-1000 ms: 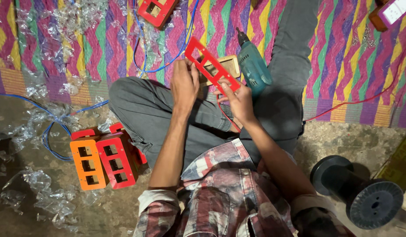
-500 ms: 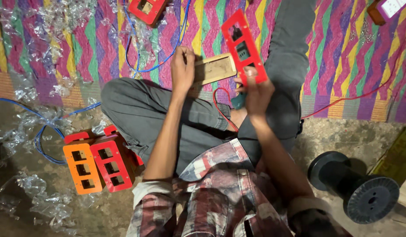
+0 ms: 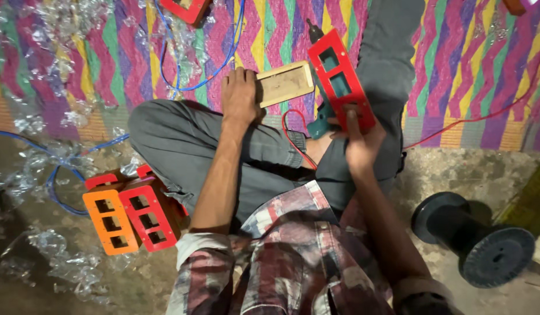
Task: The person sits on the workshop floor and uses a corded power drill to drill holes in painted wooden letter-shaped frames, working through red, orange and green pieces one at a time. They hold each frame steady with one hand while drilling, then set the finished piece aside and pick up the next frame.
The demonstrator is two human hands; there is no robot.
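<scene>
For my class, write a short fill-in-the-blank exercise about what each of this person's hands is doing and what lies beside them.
1. The right hand holds a ____ plastic frame with rectangular openings.
2. The left hand rests on a flat ____ block on the mat.
3. Beside the red frames on the floor lies one ____ frame.
4. The wire on the striped mat is ____.

Missing words: red; wooden; orange; blue
</scene>
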